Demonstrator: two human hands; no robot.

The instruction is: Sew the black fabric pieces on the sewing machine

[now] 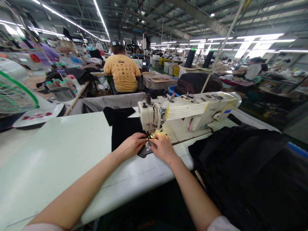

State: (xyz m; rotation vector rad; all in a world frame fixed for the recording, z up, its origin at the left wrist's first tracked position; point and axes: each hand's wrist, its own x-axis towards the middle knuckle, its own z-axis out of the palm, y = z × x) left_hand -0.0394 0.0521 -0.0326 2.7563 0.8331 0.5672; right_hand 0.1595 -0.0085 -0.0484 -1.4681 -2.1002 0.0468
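Observation:
A cream sewing machine stands on the pale table, its lit needle area in front of me. Black fabric lies flat to the left of the machine head and reaches in under it. My left hand rests over the fabric's edge, its fingers bent and pinched together beside the presser foot. Just right of the needle, my right hand is closed, thumb and fingertips pinching the fabric's edge close to the left fingertips. Both sets of fingers partly hide the presser foot and the stitching spot.
A large heap of black fabric lies on the right, beside the table. A fan and a metal bowl are at the left. Ahead sits a co-worker in a yellow shirt. Dark thread cones stand behind the machine.

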